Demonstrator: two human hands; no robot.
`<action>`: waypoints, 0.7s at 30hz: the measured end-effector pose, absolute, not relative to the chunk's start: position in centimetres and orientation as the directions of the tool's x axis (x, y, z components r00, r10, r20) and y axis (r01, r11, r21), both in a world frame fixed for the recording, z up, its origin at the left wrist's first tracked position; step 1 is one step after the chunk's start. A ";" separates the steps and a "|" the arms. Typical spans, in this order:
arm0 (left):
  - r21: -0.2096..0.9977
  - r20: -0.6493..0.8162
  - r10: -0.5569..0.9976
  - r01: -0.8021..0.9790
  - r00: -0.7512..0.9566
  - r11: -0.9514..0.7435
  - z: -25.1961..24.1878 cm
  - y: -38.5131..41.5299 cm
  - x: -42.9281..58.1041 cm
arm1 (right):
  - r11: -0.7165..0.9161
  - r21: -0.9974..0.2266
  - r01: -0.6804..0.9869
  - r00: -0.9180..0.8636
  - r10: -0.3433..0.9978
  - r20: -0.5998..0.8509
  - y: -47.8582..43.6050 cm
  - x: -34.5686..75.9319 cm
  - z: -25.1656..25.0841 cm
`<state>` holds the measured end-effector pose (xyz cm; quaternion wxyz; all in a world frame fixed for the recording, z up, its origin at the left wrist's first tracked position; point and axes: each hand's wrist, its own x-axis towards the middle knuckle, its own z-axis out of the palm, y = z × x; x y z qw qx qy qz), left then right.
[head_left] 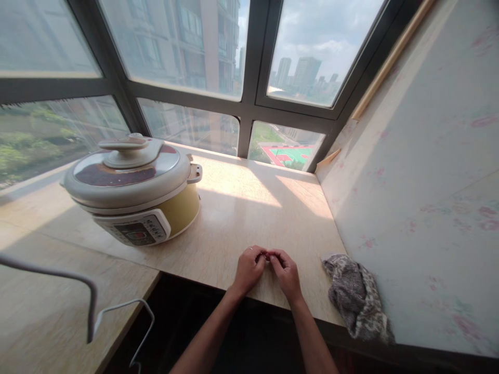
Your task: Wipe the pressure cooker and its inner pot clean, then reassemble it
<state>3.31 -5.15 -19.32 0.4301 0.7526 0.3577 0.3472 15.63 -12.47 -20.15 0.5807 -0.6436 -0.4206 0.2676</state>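
Note:
My left hand (250,269) and my right hand (287,274) meet over the front part of the marble-patterned counter (230,228). Both have thumb and fingers pinched together, their tips touching or almost touching. If something lies between the fingertips, it is too small and too covered to name. A ring shows on a finger of my left hand. To the left stands a white and yellow-green electric cooker (181,208) with its lid on and a control panel at the front. Right of my right hand lies a crumpled grey patterned cloth (353,293).
A grey cord (50,271) crosses the lower left above the counter. Dark-framed windows (249,111) close off the back, and a floral-papered wall (421,208) rises on the right. The counter's front edge runs just below my hands, with darkness beneath.

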 end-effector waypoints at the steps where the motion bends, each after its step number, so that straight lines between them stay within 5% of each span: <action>1: 0.895 0.213 0.837 0.242 0.503 -0.374 -19.3 -5.2 3.3 | 0.029 -0.973 0.228 0.503 0.852 0.143 -12.5 15.7 -20.2; 21: 0.890 0.246 0.823 0.217 0.512 -0.401 -20.1 -4.5 3.2 | 0.085 -0.979 0.185 0.502 0.848 0.168 -12.0 15.3 -19.8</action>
